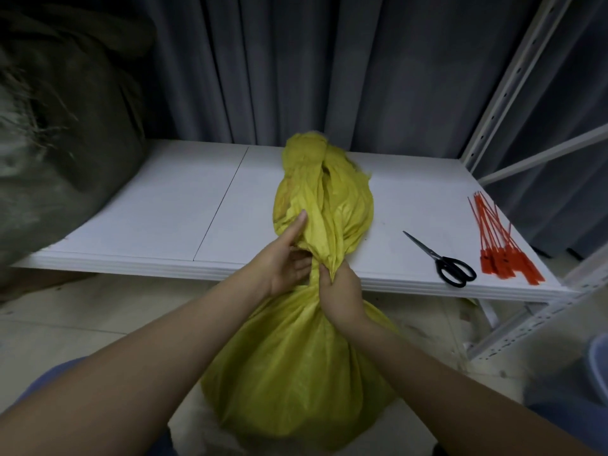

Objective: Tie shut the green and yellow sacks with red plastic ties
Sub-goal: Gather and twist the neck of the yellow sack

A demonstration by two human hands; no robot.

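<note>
Yellow sack (pixel 296 373) sits on the floor, its loose top flopped away across the shelf (pixel 164 209). Right hand (pixel 342 291) pinches the gathered neck tight; left hand (pixel 286 258) looks wrapped round it too, fingers partly hidden. Red ties (pixel 496 245) lie off to the right, nearer the right hand.

yellow sack (pixel 296 373), red ties (pixel 500 248), black-handled scissors (pixel 444 261), white counter (pixel 164 209), dull green sack (pixel 59 143), grey-blue curtain (pixel 329 60) behind
</note>
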